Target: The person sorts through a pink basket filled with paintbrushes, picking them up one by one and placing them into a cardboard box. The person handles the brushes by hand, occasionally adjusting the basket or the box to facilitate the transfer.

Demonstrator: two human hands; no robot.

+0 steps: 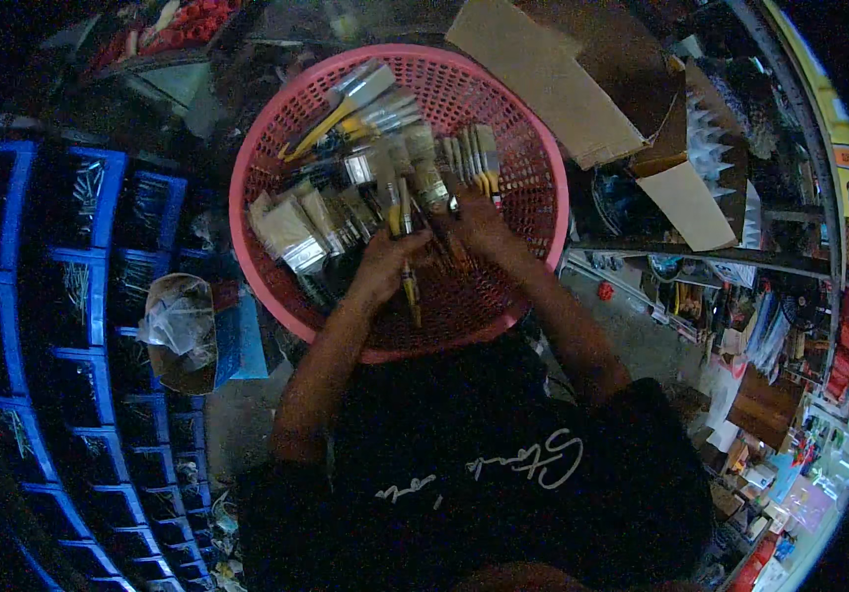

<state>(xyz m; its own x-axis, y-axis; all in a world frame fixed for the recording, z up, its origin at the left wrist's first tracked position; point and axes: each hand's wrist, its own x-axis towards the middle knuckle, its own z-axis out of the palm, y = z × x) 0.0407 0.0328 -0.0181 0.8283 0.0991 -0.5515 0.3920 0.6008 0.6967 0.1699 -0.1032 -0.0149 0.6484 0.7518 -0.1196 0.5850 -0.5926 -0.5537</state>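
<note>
A round pink plastic basket (pixel 559 222) with a perforated wall sits before me, holding many flat paintbrushes. Inside it, my left hand (pixel 387 263) grips a few slim paintbrushes (pixel 395 211) with yellow handles; one handle sticks out below my fingers. Just to its right, my right hand (pixel 478 222), slightly blurred, has its fingers curled around a paintbrush (pixel 433 185) with a shiny metal ferrule. Wide paintbrushes (pixel 295 240) lie grouped at the left side. A row of paintbrushes (pixel 475 152) stands beyond my right hand, and yellow-handled ones (pixel 336 122) lie at the far left.
Blue parts bins (pixel 102 296) with screws or similar hardware line the left. A cardboard box (pixel 182 333) holding clear plastic bags stands beside the basket. At the upper right is an open cardboard carton (pixel 565 89). Shelves of mixed goods (pixel 765 385) run along the right.
</note>
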